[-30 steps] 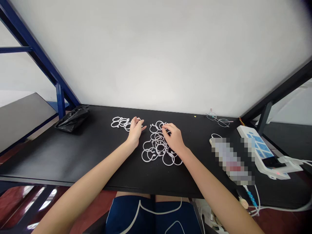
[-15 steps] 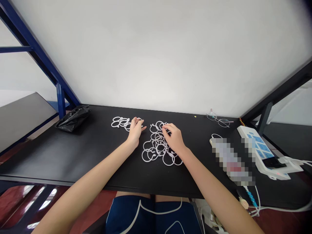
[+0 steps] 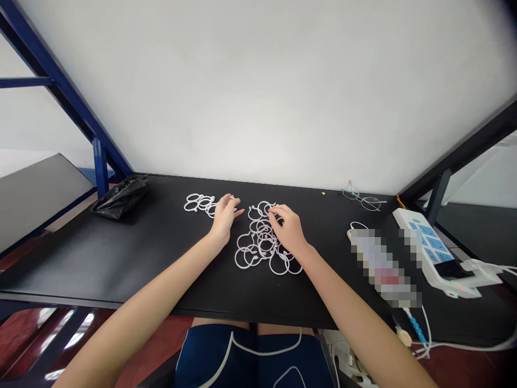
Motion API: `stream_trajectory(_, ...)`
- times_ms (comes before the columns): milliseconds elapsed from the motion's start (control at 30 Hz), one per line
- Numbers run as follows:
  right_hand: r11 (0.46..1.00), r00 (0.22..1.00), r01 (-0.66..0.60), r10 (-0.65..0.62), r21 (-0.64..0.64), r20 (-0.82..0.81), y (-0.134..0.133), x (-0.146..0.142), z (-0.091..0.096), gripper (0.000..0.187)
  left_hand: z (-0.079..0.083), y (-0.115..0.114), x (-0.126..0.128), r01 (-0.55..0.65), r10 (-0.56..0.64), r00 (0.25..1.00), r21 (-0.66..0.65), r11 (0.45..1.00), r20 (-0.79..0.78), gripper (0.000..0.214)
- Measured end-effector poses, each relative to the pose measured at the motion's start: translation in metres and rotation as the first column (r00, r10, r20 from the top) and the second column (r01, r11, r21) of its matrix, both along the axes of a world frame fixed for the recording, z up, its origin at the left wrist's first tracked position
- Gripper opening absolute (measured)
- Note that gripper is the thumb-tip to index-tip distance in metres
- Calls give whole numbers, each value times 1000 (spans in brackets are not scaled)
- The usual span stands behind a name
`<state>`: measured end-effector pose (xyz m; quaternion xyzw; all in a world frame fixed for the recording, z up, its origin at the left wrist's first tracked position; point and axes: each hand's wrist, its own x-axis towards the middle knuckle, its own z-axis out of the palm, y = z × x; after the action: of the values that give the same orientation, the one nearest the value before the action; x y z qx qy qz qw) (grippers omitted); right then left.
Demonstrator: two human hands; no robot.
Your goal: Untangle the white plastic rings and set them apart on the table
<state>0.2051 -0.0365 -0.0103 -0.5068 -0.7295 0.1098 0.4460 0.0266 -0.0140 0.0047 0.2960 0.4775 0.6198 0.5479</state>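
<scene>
Many thin white rings with small knobs at their ends lie on the black table (image 3: pixel 161 248) in two groups. The larger pile (image 3: pixel 244 258) is a tangled heap at the middle. My right hand (image 3: pixel 288 229) is at its far right side, thumb and forefinger pinched on a white ring (image 3: pixel 264 202) at the top of the heap. The smaller group of rings (image 3: pixel 195 202) lies to the left. My left hand (image 3: pixel 224 215) is at that group's right end, fingers curved and apart. Bits of white ring show by its fingertips; its thumb is hidden.
A black plastic bag (image 3: pixel 123 196) lies at the far left. Glasses (image 3: pixel 370 203), a blurred-out phone (image 3: pixel 383 269) with a cable, and a white power strip (image 3: pixel 432 248) are on the right. Behind the table stands a white wall (image 3: pixel 258 97), with a blue metal frame (image 3: pixel 68 102) at left.
Both hands are almost where they were. The white ring part by my left fingertips shows slightly less than before. The piles look unchanged.
</scene>
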Motion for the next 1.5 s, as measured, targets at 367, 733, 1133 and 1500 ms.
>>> stream_trajectory(367,999,1000,-6,6,44,-11,0,0,0,18,-5,1,-1,25,-25,999,-3,1000,-23,16)
stream_trajectory(733,999,1000,-15,16,52,-20,0,0,0,17,-6,1,0,-5,4,1000,-31,999,-27,32)
stream_trajectory(1133,998,999,-25,27,55,-21,-1,0,2,18,-3,-2,2,111,-118,988,-76,991,-95,59)
stream_trajectory(1500,997,999,-20,22,71,-31,-1,-1,2,17,-3,-3,1,149,-155,980,-63,987,-122,48)
